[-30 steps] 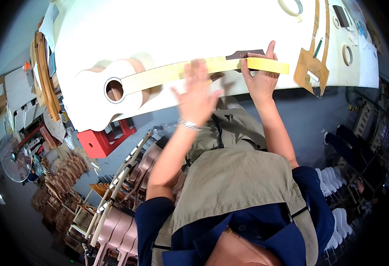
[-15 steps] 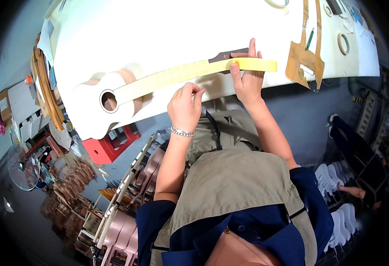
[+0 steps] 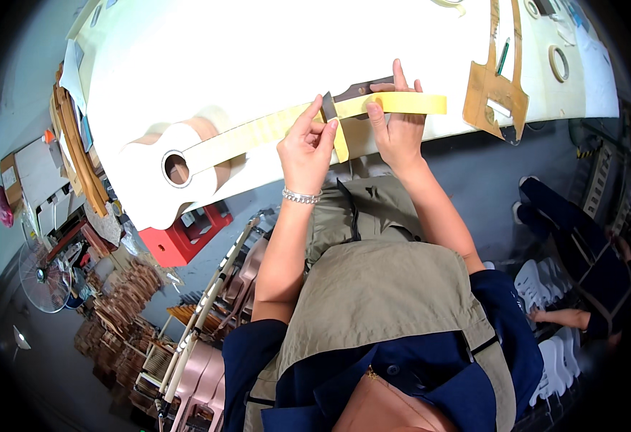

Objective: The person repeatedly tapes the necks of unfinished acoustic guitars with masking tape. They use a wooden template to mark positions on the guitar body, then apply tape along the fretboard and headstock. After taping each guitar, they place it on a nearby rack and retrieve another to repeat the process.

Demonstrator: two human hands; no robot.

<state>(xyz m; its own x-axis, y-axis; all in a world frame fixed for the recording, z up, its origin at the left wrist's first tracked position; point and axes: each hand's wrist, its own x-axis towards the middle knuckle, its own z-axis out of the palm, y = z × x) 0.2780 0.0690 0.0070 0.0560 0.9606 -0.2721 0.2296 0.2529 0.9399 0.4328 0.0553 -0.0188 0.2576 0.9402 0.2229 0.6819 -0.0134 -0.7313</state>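
An unfinished small guitar (image 3: 143, 167) lies on the pale worktable, its round sound hole to the left and its neck running right. Yellow tape (image 3: 254, 132) covers most of the fretboard, with a dark patch showing near the headstock end. Over that patch, my left hand (image 3: 305, 147) pinches the tape with thumb and index finger, and a short yellow flap (image 3: 341, 142) hangs beside it. My right hand (image 3: 403, 137) holds a wide yellow tape roll (image 3: 430, 104) by the dark headstock (image 3: 359, 91), thumb on the tape and index finger stretched out.
A brown wooden template (image 3: 482, 93) with a green pen (image 3: 502, 56) lies right on the worktable (image 3: 272, 43), near another tape roll (image 3: 558, 65). Below the table stand a red stool (image 3: 168, 246) and a rack of pinkish guitar bodies (image 3: 197, 374). Another person (image 3: 582, 248) is at lower right.
My left hand has moved up and right from below the neck onto the tape. A dark patch and a hanging yellow flap now show there. My right hand has shifted slightly left.
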